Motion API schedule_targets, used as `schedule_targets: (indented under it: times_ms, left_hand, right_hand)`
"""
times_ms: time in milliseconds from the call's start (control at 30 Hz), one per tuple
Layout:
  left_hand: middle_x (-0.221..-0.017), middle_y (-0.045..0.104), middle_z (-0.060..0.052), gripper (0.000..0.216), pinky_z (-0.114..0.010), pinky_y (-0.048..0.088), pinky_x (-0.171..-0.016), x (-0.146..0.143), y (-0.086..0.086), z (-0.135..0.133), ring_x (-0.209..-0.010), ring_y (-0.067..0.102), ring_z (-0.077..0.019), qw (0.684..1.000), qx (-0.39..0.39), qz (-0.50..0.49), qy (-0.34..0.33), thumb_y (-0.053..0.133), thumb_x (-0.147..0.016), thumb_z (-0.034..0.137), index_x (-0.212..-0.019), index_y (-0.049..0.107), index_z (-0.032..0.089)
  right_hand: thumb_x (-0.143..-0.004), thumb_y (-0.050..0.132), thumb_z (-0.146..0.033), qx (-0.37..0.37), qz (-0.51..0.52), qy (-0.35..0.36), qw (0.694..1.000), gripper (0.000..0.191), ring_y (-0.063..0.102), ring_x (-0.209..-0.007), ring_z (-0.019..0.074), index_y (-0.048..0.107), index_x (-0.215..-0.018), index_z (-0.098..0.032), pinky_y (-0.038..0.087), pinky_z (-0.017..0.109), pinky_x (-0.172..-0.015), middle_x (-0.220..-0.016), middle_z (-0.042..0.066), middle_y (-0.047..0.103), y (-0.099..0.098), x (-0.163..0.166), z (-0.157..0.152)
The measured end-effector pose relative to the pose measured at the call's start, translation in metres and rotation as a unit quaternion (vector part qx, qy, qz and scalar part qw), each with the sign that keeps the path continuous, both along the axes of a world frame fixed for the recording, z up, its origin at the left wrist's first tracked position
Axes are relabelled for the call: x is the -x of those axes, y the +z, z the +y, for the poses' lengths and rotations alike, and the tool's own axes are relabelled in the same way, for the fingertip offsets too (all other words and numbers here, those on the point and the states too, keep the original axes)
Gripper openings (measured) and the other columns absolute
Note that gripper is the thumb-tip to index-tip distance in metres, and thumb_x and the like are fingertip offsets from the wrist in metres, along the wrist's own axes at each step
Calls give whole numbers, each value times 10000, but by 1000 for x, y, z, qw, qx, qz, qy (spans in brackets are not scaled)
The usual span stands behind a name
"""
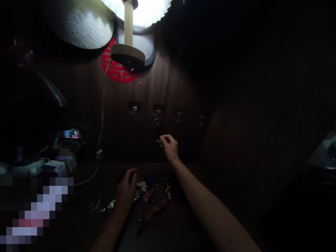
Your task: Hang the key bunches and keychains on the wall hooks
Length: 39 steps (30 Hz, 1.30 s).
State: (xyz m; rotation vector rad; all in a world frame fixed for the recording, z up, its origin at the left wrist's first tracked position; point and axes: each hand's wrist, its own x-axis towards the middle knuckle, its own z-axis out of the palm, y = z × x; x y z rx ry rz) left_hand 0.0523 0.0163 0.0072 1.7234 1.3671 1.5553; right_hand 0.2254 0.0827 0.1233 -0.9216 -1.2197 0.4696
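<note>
The scene is very dark. My right hand [169,146] is raised against a dark wood wall panel, fingers pinched on a small item that hangs below the second of several metal wall hooks [157,112]; the item is too dim to name. My left hand [126,190] rests low on the dark surface, fingers curled over a heap of small colourful trinkets [154,190] that look like keyrings. What the left fingers hold, if anything, is hidden.
A lit lamp [128,21] with a round base hangs at top centre over a red paper decoration [115,71]. A white cable [101,115] runs down to a plug. Boxes and a shiny round object [69,136] stand at left.
</note>
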Motion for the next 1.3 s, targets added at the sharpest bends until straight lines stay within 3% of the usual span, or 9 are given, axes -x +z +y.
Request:
schedule_targets:
  times_ms: [300, 533, 967, 1167, 1300]
  left_hand:
    - [-807, 682, -27, 288, -289, 487, -645, -1, -5, 6, -744, 648, -190, 1000, 17, -14, 11, 410, -813, 415, -944, 577, 220]
    - [-745, 680, -15, 275, -284, 492, -617, -3, -3, 6, -691, 647, -184, 999, 27, -46, 6, 434, -801, 405, -942, 583, 221]
    - [-744, 676, -19, 269, -285, 485, -621, -4, -2, 7, -688, 646, -181, 999, 23, -35, 14, 421, -806, 386, -930, 586, 215]
    - [-821, 690, -35, 266, -295, 486, -673, -3, -1, 6, -763, 654, -189, 999, 20, -24, 21, 414, -814, 384, -929, 585, 215]
    - [-821, 685, -30, 272, -305, 479, -695, -2, -2, 5, -773, 649, -191, 999, 22, -10, 31, 397, -825, 386, -939, 580, 221]
  right_hand:
    - [-725, 547, -264, -11, 52, -41, 998, 104, 476, -450, 55, 539, -691, -166, 354, 149, -417, -525, -65, 532, 56, -1, 49]
    - [-701, 550, -167, 32, 46, -42, 998, 69, 448, -414, 48, 545, -634, -152, 359, 147, -411, -476, -75, 512, 67, -4, 69]
    - [-736, 579, -299, 90, 47, -12, 995, 143, 445, -397, 50, 572, -710, -158, 311, 154, -374, -524, -49, 553, 34, -4, 56]
    - [-660, 608, -300, 117, 49, -1, 992, 174, 468, -419, 57, 596, -761, -159, 332, 164, -398, -565, -38, 583, 3, -11, 31]
    - [-604, 622, -315, 149, 42, 16, 988, 222, 478, -426, 73, 613, -762, -159, 335, 179, -406, -567, -26, 593, -30, -16, 9]
